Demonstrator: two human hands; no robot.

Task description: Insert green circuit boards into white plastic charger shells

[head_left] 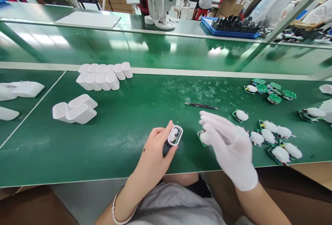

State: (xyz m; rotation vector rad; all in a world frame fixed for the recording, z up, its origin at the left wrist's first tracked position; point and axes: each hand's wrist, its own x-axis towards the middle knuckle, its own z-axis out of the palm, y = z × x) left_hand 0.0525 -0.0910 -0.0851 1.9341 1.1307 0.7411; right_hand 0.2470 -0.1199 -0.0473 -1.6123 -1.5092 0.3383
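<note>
My bare left hand (153,152) is wrapped round a white plastic housing (179,135), held near the front of the green bench. Its open end faces up, and a white lump and a bit of green circuit board show inside. My right hand (230,145), in a white glove, hovers with fingers stretched out and nothing visible in them. Just left of and partly under it lies a circuit board with a white lump (203,137). Black tweezers (201,106) lie beyond both hands. More such boards (268,135) are spread to the right of the glove.
White empty housings (98,79) stand in rows at the back left, with several more (75,110) nearer. Green boards (275,91) lie at the back right. A raised shelf carries a white fan (158,1) and a blue tray (230,33) of black parts. Other people are beyond it.
</note>
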